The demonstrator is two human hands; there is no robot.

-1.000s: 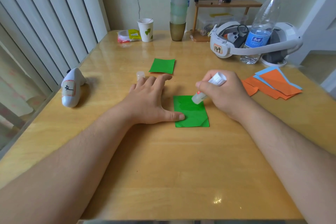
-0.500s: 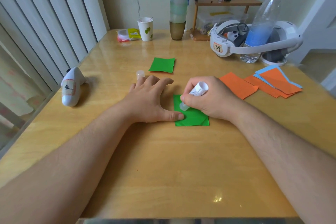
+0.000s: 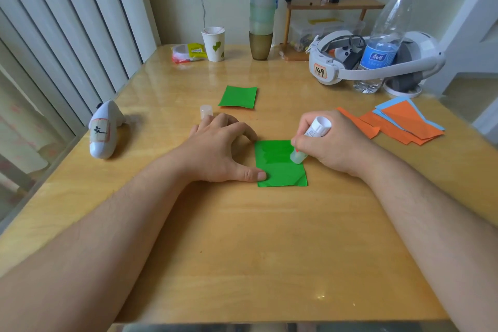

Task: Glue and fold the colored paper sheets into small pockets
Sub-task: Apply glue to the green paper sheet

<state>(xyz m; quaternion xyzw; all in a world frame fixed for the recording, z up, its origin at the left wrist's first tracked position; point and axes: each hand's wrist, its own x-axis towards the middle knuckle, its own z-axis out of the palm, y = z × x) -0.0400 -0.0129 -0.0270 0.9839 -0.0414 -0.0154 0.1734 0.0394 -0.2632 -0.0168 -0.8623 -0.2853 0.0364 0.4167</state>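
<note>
Nearest to me, two bare forearms reach in over the wooden table and meet around a green sheet lying flat between the hands, its long axis running away from the person. The left hand sits just left of it, fingers spread and relaxed on the wood, only the thumb tip pressing the sheet's near left edge to keep it from sliding. The right hand is curled round a glue stick, tilted with its tip down on the sheet's right side, about halfway up — so the gluing hand is the one already on the paper, and any fold would, I reckon, run along that long axis, toward or away from the person.

The sheet looks glossy, with darker smeared bands across its far half, probably wet glue, though I can't be sure from here. Its near right corner is creased or turned.

Further off, a small clear cap stands just beyond the left fingers, and a second green piece lies past that. Orange and blue sheets are heaped to the right, well apart from the work.
</note>
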